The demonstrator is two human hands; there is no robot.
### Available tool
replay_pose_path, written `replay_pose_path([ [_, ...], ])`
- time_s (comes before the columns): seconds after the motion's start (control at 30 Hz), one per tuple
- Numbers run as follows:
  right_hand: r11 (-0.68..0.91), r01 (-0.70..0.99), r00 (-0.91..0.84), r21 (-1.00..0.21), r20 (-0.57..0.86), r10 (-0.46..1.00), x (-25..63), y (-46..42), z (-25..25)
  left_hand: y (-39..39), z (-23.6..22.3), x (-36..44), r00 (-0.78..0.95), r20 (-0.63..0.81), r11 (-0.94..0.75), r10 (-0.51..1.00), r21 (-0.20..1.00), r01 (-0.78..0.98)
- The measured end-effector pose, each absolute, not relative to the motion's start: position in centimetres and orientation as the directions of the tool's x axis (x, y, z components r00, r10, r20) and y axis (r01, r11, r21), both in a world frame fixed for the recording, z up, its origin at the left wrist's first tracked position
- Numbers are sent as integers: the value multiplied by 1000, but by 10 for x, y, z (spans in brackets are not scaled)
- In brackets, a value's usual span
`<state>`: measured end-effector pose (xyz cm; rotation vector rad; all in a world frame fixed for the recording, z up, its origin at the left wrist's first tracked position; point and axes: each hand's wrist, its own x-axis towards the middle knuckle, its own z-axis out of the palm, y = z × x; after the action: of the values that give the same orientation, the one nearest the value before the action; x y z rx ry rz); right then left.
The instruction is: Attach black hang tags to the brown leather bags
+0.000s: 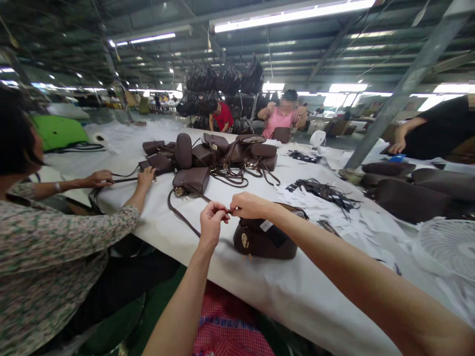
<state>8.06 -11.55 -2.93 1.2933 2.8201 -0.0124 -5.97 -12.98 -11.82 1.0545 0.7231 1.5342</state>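
My left hand (211, 220) is closed in a pinch, its fingertips meeting those of my right hand (248, 205). Between them shows a short dark bit of what looks like the bag's strap; most of it is hidden by the fingers. Right under my right hand stands a dark brown handbag (267, 244) with a gold clasp (244, 241) and a white tag (266, 226) on its upper side. A long brown strap (181, 215) loops over the table edge side, passing behind my left wrist. Just beyond lies another brown handbag (191, 180) with a round gold clasp.
A pile of brown handbags (222, 153) covers the table's middle. At the left, a co-worker's hands (144, 178) handle a bag and strap. Black strips (322, 193), white scraps and a white fan (451, 244) lie right. A grey post (401, 89) rises beyond.
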Motion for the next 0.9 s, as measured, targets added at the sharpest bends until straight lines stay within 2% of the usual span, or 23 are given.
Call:
replay_pose_path([
  [0.2,697,717,-697,-13,-12,717,85,-112,-35,-128,-119,-60,-9,223,-203,975,871,-447],
  [0.4,647,763,-647,-1,27,762,82,-116,-39,-124,-121,-58,-2,236,-213,972,872,-442],
  [0.6,621,781,-618,-68,61,784,86,-114,-43,-128,-135,-60,-131,167,-204,977,908,-365],
  [0.77,608,787,-603,-106,77,794,89,-111,-46,-138,-146,-55,-72,107,-126,992,927,-352],
  [0.9,608,788,-603,-100,74,794,89,-111,-46,-140,-139,-47,-67,153,-167,986,913,-371],
])
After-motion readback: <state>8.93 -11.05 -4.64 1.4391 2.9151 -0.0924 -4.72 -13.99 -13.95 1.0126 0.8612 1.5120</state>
